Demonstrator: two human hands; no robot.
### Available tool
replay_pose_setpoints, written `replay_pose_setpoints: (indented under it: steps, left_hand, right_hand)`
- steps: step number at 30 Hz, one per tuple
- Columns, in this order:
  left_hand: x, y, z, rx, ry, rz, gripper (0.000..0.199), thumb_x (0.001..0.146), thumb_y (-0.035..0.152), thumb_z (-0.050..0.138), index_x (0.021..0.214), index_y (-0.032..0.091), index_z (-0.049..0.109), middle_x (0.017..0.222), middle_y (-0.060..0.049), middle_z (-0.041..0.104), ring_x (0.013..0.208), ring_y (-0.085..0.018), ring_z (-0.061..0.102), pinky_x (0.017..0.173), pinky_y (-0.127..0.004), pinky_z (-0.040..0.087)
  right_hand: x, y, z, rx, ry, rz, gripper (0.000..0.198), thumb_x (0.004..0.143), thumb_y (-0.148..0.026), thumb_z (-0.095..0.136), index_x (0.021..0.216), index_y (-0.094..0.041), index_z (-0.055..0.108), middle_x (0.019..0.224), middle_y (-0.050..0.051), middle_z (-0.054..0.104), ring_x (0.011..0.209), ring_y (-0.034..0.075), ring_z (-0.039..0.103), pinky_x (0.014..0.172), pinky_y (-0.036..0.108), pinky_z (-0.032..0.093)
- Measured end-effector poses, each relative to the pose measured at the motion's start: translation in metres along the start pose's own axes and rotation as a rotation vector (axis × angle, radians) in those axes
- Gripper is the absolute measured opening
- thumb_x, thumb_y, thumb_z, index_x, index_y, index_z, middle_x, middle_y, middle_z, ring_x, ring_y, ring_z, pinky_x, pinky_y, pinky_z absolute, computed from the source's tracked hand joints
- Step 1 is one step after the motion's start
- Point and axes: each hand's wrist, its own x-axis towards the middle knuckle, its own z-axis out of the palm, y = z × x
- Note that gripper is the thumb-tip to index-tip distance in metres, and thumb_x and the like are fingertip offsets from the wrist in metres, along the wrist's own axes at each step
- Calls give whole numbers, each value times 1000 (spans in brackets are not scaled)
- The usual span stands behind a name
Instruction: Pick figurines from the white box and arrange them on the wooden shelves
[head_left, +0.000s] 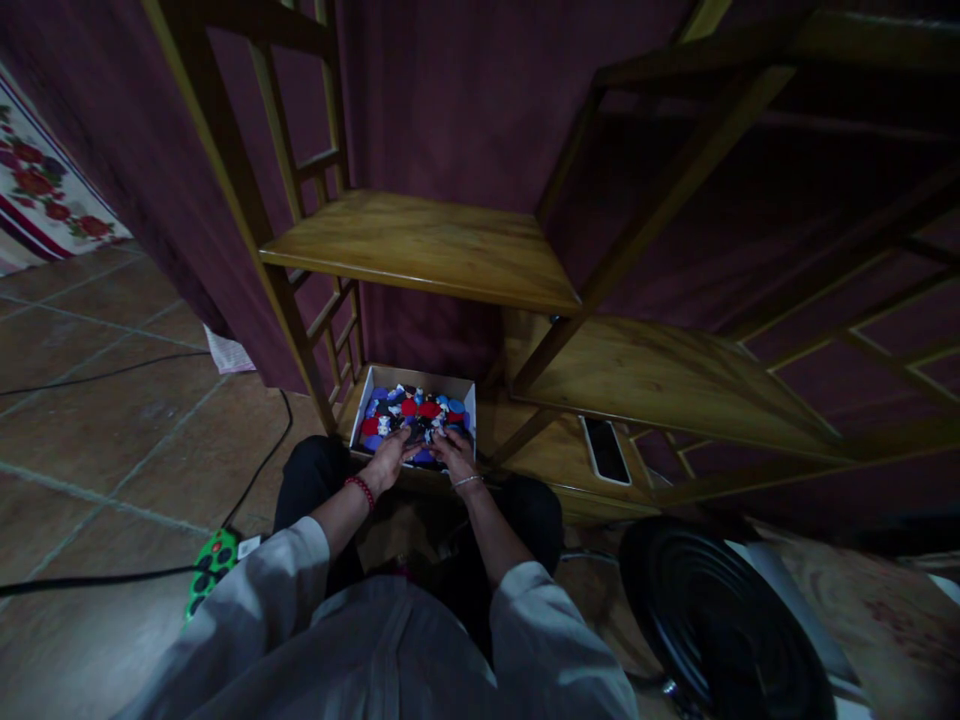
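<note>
A shallow white-sided box [475,405] sits on the lowest wooden shelf, filled with small red, blue, purple, black and white pieces [420,408] whose kind is too small to tell. Over its near side reaches my left hand [388,459], a red bead bracelet at the wrist, with its fingers stretched among the pieces. My right hand [455,454], wearing a thin light bracelet, comes in from the other side with fingers spread and touching the pieces. Both sets of fingertips are close together near dark pieces. Whether a small piece lies under them is hard to see.
Wooden shelf boards [427,245] and slanting posts rise above the box. A phone-like dark rectangle with a white edge [606,450] lies to the right. A green power strip [211,570] with cables is on the tiled floor, and a round black object [712,620] stands lower right.
</note>
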Motion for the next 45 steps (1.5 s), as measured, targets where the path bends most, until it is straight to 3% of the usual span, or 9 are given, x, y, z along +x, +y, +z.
replay_pose_setpoints:
  steps: [11, 25, 37, 45]
  left_hand:
    - [0, -5, 2, -55, 42, -35, 11, 82, 17, 49, 75, 13, 56, 72, -5, 62, 73, -13, 62, 82, -33, 51]
    - [-4, -4, -1, -168, -56, -43, 15, 82, 10, 43, 78, 10, 57, 73, -8, 65, 72, -14, 64, 86, -37, 49]
    - [-2, -4, -5, -267, -61, -57, 14, 82, 8, 43, 82, 12, 56, 75, -6, 65, 73, -13, 64, 86, -36, 49]
    - [-6, -1, -4, -274, -83, -57, 15, 81, 6, 42, 82, 11, 57, 72, -6, 65, 72, -13, 63, 88, -37, 48]
  right_hand:
    - [-4, -4, -2, 20, -47, -8, 48, 52, -42, 75, 92, -20, 62, 79, 0, 67, 69, 16, 65, 59, 25, 50]
    - [3, 1, -4, 40, -77, -7, 47, 50, -40, 76, 91, -21, 64, 79, 1, 68, 71, 17, 65, 60, 25, 49]
    - [-2, -4, 1, -157, -57, -87, 46, 53, -45, 73, 91, -20, 66, 78, 1, 67, 73, 17, 62, 63, 27, 49]
    - [-3, -8, 6, -174, -41, -88, 46, 51, -43, 74, 89, -19, 67, 76, 1, 66, 66, 13, 58, 59, 24, 47]
